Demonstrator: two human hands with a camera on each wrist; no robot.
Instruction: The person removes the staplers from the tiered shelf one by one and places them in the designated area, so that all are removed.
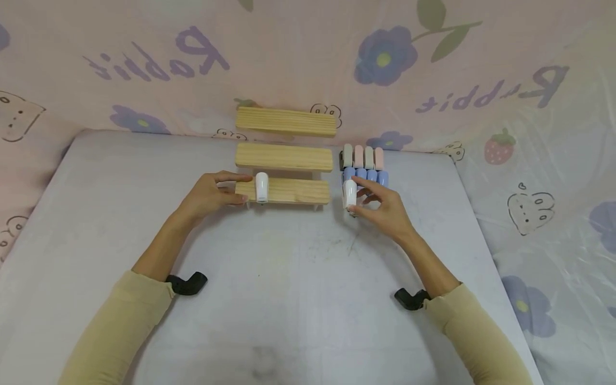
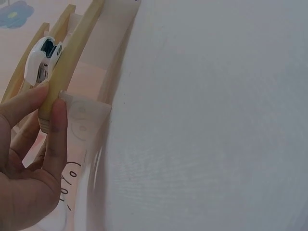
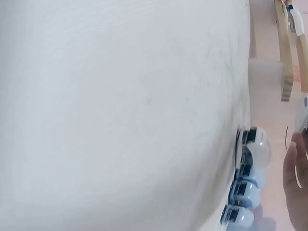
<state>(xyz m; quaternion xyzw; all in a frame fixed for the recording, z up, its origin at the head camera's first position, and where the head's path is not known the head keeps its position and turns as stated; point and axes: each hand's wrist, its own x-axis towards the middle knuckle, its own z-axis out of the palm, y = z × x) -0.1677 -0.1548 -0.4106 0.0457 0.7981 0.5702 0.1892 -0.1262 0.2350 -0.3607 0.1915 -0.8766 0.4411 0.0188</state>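
A white mini stapler (image 1: 262, 187) stands near the left end of the lowest board of a three-step wooden display rack (image 1: 298, 191). My left hand (image 1: 212, 192) pinches that board's left end between thumb and fingers, close beside the stapler. On the right, my right hand (image 1: 382, 208) holds a second white stapler (image 1: 350, 193) between thumb and fingers. In the right wrist view the held one shows only partly at the edge, above another white stapler (image 3: 260, 149) standing on the table.
Behind the right hand stand a row of blue staplers (image 1: 383, 178) and a row of green and pink ones (image 1: 379, 159). The rack's upper boards (image 1: 284, 156) rise toward the printed curtain (image 1: 289, 53) at the back of the white table (image 1: 269, 299).
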